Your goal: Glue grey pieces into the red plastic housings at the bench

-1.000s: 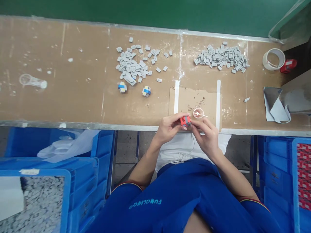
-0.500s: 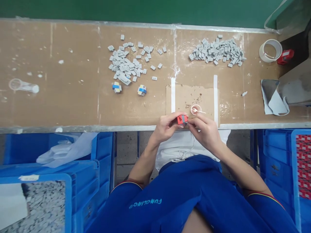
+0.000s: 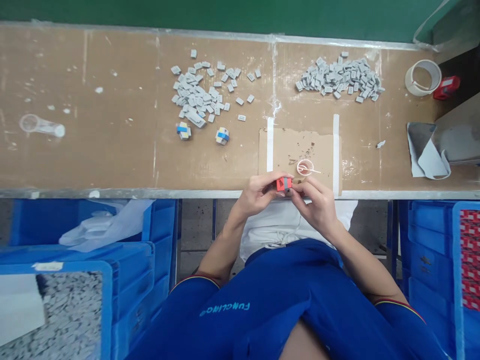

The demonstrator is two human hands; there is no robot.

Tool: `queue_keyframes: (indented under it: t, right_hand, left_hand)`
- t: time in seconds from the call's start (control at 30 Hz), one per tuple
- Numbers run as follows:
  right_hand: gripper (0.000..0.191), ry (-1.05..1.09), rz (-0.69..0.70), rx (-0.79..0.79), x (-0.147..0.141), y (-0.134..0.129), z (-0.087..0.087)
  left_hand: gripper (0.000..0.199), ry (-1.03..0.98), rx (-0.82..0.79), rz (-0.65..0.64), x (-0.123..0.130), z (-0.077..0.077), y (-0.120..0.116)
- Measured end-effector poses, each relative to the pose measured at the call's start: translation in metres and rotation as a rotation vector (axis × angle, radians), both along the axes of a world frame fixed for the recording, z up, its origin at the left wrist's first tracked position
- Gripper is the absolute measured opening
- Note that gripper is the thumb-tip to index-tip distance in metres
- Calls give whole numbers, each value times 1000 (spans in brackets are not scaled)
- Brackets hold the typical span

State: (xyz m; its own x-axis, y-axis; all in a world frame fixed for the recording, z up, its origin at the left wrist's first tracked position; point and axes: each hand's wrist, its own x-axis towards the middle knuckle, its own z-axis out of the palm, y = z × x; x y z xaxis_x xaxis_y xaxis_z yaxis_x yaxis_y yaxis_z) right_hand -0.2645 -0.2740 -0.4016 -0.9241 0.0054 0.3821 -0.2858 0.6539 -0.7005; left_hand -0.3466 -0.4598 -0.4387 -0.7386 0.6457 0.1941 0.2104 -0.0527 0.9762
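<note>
Near the table's front edge my left hand (image 3: 258, 193) is closed around a small red block (image 3: 284, 184) with a grey band across it. My right hand (image 3: 317, 200) has its thumb and fingertips pinched at the block's right side; whether a small part sits between them is hidden. Just beyond the fingers a small round cup (image 3: 305, 167) with a white stick across it rests on a cardboard sheet (image 3: 285, 145). Dark crumbs lie by the cup.
Grey pieces lie in a left pile (image 3: 195, 95) and a right pile (image 3: 341, 77). Two blue-banded blocks (image 3: 222, 136) sit below the left pile. A tape roll (image 3: 423, 78) stands at right. Blue crates (image 3: 107, 300) flank the body, one with grey pieces, another with red blocks.
The view has shifted slightly, so the table items appear a little further right and higher. Both hands remain at the red block, with only slight finger movement.
</note>
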Motion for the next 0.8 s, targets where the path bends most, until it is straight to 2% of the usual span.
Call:
queue_keyframes:
  t: [0.2,0.4,0.57,0.8]
  right_hand:
    - [14,-42,-31,-20,9,1,-3]
    - [12,-60,-32,2,13,2,1]
    - [12,-49,3,45,7,0,7]
    - [19,-61,-49,87,5,-14,9]
  left_hand:
    - [36,54,-6,-24,1,-2,-1]
    - [48,-96,42,-112,1,-1,2]
    - [39,-116,49,-71,0,3,2]
    - [40,-132,53,-28,1,-4,-4]
